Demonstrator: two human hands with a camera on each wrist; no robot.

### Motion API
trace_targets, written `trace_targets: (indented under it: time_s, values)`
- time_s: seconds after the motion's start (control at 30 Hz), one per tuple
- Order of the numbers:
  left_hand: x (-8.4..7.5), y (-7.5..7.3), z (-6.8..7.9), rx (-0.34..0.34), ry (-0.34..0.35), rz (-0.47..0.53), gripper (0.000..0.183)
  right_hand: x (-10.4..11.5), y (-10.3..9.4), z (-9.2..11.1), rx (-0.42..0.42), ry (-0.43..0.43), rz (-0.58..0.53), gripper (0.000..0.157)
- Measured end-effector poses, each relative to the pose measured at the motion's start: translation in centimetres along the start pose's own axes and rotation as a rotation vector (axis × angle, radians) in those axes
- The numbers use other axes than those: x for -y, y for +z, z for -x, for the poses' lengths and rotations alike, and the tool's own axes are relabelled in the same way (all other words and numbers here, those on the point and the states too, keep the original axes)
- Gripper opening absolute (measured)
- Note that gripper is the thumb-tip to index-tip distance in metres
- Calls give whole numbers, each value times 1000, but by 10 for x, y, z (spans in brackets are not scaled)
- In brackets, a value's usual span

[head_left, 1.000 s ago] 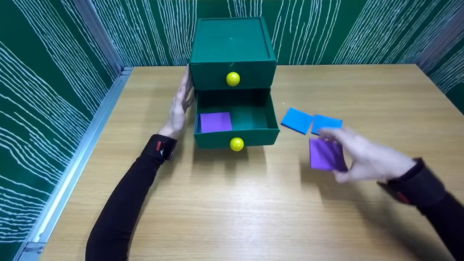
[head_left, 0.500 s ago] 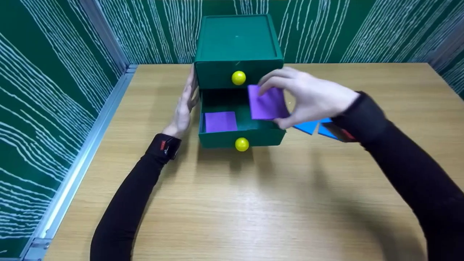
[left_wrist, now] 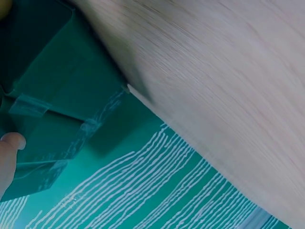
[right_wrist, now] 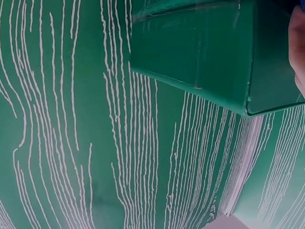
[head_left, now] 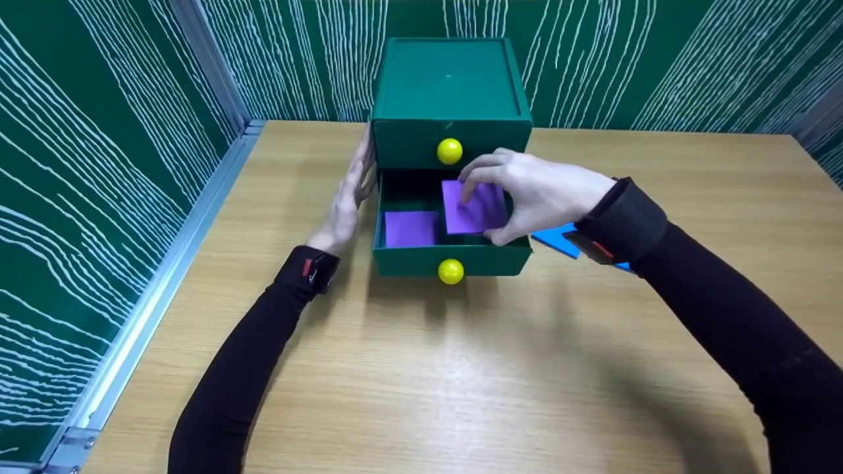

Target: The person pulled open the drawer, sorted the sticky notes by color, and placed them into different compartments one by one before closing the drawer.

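A green two-drawer box [head_left: 454, 79] with yellow knobs stands at the back of the table, its lower drawer [head_left: 408, 262] pulled out. In that drawer's left half lies a purple square [head_left: 411, 229]. My right hand [head_left: 537, 191] pinches a second purple square [head_left: 475, 209] between thumb and fingers, tilted over the drawer's right half. Against the box's left side rests my left hand [head_left: 346, 204], fingers straight. The left wrist view shows a fingertip [left_wrist: 13, 140] on the box's side. Only a sliver of the right hand [right_wrist: 298, 47] shows in the right wrist view.
Blue squares [head_left: 556, 239] lie on the table right of the drawer, partly hidden under the right wrist. Green walls [head_left: 593, 66] with white lines enclose the wooden table [head_left: 421, 382] at the back and sides. A metal rail [head_left: 132, 336] runs along the left edge.
My right hand has carried the purple square from beside the blue squares leftward to over the open drawer, then lowered it. The left hand stays against the box.
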State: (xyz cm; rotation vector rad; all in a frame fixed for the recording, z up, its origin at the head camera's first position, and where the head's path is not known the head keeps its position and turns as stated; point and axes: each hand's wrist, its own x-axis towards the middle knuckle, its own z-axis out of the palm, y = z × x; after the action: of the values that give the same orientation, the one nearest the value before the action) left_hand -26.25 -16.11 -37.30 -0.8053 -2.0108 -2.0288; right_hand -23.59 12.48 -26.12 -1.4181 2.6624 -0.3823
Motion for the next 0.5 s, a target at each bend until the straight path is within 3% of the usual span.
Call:
trace_targets:
  time_s: [0.27, 0.5]
  values:
    - [1, 3, 2, 9, 8, 11, 62, -1, 7, -5, 54, -14, 41, 41]
    - [-5, -1, 1, 22, -12, 7, 62, 4, 3, 17, -142, -172, 76, 24]
